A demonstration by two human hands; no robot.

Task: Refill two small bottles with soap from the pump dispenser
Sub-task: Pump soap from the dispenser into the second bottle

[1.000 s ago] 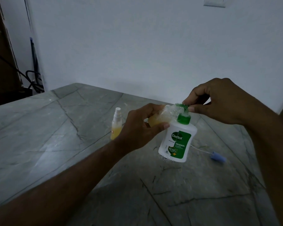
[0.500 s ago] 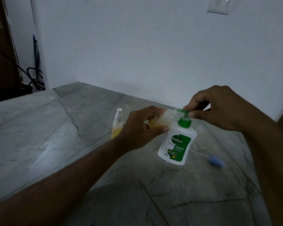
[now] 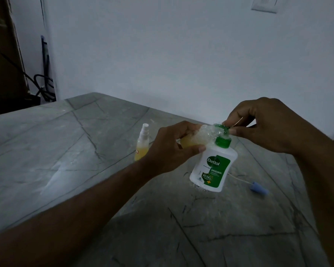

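Gripping small bottle [image 3: 189, 140] at pump dispenser [image 3: 213, 166] nozzle, both hands

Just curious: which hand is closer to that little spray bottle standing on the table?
Left. The left hand is just right of the spray bottle; the right hand is farther right, at the dispenser's pump.

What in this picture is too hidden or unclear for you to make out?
All from the head view:
- Small bottle in the left hand: its mouth sits against the pump dispenser nozzle, with fingers over much of it, so soap flow and fill level are unclear.
- Pump top: mostly covered by the right hand.
- Spray bottle: its lower right is behind the left hand.
- Blue-tipped piece: too small to identify.
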